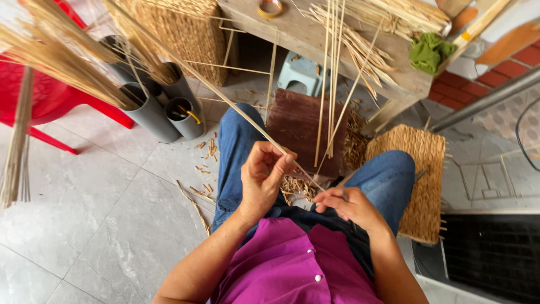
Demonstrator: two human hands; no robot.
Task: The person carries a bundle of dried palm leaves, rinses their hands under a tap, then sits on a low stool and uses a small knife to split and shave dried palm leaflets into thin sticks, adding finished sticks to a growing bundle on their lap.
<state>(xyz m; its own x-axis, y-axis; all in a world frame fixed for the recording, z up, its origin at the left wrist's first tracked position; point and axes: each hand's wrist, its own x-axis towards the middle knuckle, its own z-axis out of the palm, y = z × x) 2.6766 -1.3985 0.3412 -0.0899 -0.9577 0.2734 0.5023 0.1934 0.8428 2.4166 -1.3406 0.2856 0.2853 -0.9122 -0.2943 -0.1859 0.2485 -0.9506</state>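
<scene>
While our left hand (261,177) and right hand (344,204) pinch one thin straw (225,100), we judge overbending could snap it.

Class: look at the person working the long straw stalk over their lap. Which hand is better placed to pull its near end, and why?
Probably the right hand: its fingertips pinch the straw stalk at its near end, while the left hand grips it further up.

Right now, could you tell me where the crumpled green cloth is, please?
In the head view, the crumpled green cloth lies at upper right, on the wooden bench, just right of the bundle of pale straw stalks.
</scene>
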